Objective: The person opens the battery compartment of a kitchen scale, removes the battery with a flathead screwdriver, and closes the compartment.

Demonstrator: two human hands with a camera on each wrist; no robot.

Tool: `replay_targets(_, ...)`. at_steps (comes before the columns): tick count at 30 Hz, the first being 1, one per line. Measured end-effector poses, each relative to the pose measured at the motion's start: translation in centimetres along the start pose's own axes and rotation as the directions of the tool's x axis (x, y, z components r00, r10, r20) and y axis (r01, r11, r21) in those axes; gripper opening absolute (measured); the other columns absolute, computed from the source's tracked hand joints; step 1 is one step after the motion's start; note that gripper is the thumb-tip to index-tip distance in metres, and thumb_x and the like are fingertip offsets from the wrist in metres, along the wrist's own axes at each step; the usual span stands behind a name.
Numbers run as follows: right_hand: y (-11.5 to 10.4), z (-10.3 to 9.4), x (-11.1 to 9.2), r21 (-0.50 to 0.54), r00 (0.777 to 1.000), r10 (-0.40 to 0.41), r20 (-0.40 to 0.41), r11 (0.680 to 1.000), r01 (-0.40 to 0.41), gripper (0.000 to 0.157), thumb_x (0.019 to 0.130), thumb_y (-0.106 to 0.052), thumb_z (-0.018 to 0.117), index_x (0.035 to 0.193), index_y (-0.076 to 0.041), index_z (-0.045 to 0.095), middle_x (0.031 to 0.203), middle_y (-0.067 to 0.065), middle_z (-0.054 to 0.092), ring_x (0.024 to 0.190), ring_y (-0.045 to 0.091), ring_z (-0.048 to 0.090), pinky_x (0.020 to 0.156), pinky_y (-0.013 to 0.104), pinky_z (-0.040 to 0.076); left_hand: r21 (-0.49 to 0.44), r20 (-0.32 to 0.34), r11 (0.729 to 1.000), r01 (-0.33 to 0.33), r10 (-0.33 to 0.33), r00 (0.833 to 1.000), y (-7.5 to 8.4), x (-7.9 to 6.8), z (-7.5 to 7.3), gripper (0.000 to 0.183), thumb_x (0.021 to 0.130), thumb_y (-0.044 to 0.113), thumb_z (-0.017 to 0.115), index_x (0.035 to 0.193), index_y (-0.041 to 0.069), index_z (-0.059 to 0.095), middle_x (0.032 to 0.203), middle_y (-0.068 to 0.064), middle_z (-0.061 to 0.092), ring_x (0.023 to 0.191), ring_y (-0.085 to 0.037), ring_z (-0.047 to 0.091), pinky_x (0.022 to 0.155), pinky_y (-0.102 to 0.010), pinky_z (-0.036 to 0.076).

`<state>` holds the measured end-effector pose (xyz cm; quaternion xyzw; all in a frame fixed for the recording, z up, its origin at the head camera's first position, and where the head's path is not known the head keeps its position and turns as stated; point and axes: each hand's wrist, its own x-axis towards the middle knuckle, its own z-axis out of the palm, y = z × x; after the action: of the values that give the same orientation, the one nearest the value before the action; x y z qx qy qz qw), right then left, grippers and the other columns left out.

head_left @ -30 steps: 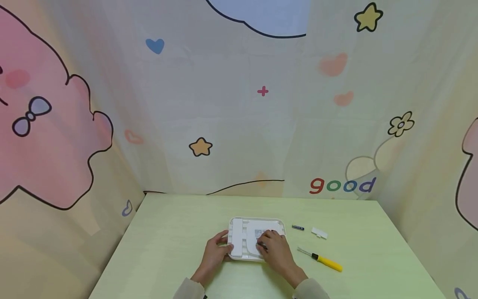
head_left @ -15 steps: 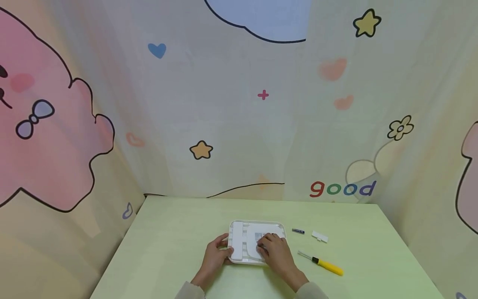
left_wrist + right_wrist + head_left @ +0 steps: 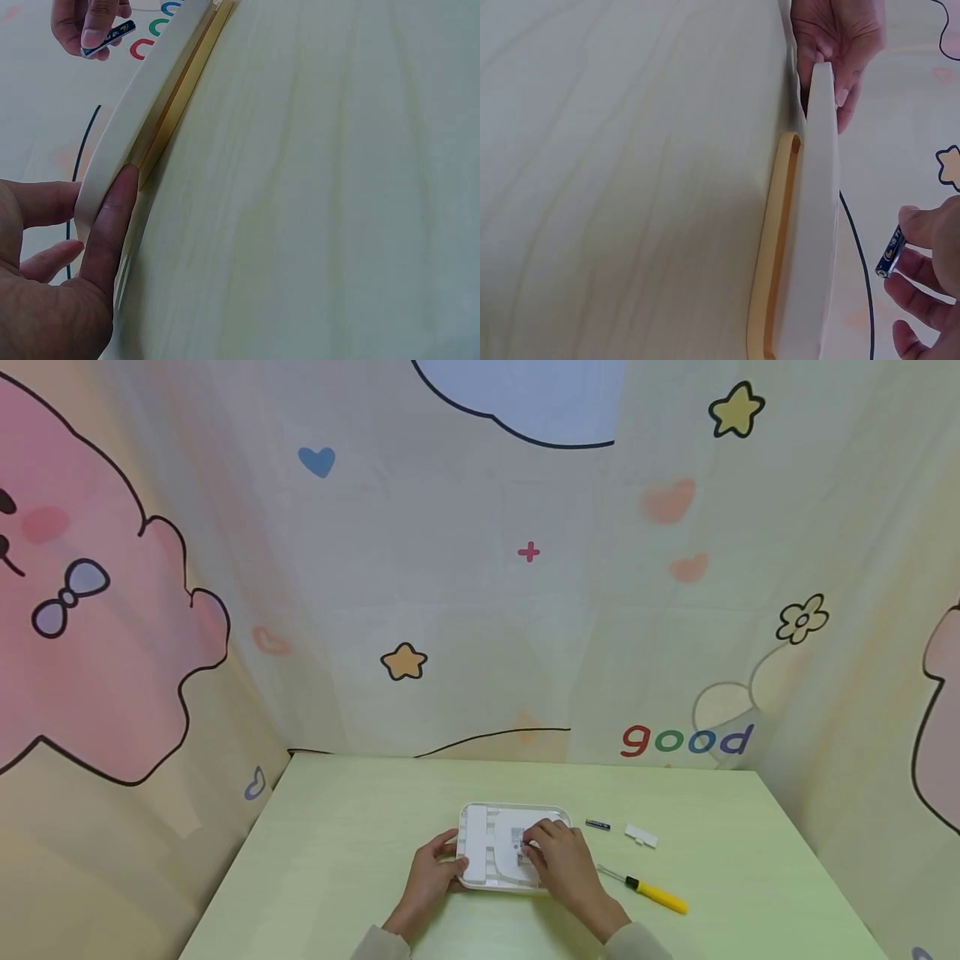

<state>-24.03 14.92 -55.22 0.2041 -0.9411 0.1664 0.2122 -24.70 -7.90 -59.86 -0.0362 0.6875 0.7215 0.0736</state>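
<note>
A white rectangular plastic device (image 3: pixel 476 843) with rounded corners lies on the table, its ribbed side with a printed label facing up. The thumb and fingers of my left hand (image 3: pixel 431 875) grip its left edge. My right hand (image 3: pixel 564 864) is over the right half of the device, pinching a small dark-blue cylindrical battery (image 3: pixel 890 253) between thumb and fingers. Both wrist views show this battery above the device's upper face, apart from it. Beneath the device a yellow rim (image 3: pixel 176 105) meets the table. My right hand hides part of the device's right side.
To the right of the device lies a second battery (image 3: pixel 597 824), beside a small white cover (image 3: pixel 641 836) with a tab. Nearer me is a screwdriver (image 3: pixel 660 897) with a yellow handle. A printed curtain (image 3: pixel 480 610) stands around the table (image 3: pixel 337 827).
My right hand has lifted the battery up off the device's label area and shifted slightly right, showing more of the label. My left hand keeps its grip. The head view has tilted up a little.
</note>
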Motion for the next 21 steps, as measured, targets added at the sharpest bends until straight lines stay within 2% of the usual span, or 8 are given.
replay_targets(5, 0.3, -0.8, 0.1, -0.011, 1.000, -0.014, -0.001, 1.000, 0.014, 0.009, 0.086, -0.022, 0.075, 0.092, -0.019, 0.069, 0.095, -0.005, 0.067, 0.093, 0.018, 0.062, 0.073, 0.035, 0.043, -0.008, 0.004, 1.000, 0.003, -0.003, 1.000, 1.6, -1.2, 0.2, 0.063, 0.085, -0.010, 0.063, 0.144, -0.006, 0.042, 0.127, -0.033, 0.053, 0.074, -0.017, 0.067, 0.066, -0.033, 0.062)
replay_targets(12, 1.5, -1.9, 0.0, -0.050, 1.000, -0.011, -0.007, 0.999, 0.011, 0.011, 0.085, -0.021, 0.076, 0.092, -0.019, 0.069, 0.095, -0.005, 0.067, 0.092, 0.019, 0.062, 0.076, 0.039, 0.046, 0.011, 0.007, 1.000, -0.003, 0.003, 1.000, -0.5, 0.6, 0.4, 0.063, 0.086, -0.006, 0.064, 0.145, -0.003, 0.042, 0.126, -0.029, 0.055, 0.074, -0.016, 0.067, 0.064, -0.032, 0.061)
replay_targets(17, 2.3, -2.1, -0.2, -0.066, 1.000, -0.021, -0.018, 0.998, 0.019, 0.012, 0.084, -0.020, 0.077, 0.092, -0.019, 0.068, 0.095, -0.005, 0.067, 0.091, 0.018, 0.061, 0.078, 0.040, 0.048, 0.029, 0.013, 1.000, -0.006, 0.006, 1.000, -0.9, 0.6, 0.3, 0.063, 0.087, -0.004, 0.064, 0.146, -0.002, 0.042, 0.125, -0.028, 0.055, 0.075, -0.016, 0.067, 0.064, -0.031, 0.061)
replay_targets(21, 2.8, -2.5, -0.2, -0.064, 1.000, -0.023, -0.016, 0.998, 0.022, 0.010, 0.086, -0.020, 0.075, 0.092, -0.019, 0.068, 0.096, -0.005, 0.066, 0.092, 0.019, 0.061, 0.079, 0.041, 0.048, 0.005, 0.013, 1.000, -0.006, 0.005, 1.000, -0.9, 0.6, 0.2, 0.063, 0.087, -0.006, 0.064, 0.146, -0.003, 0.041, 0.126, -0.029, 0.054, 0.076, -0.017, 0.068, 0.065, -0.033, 0.061)
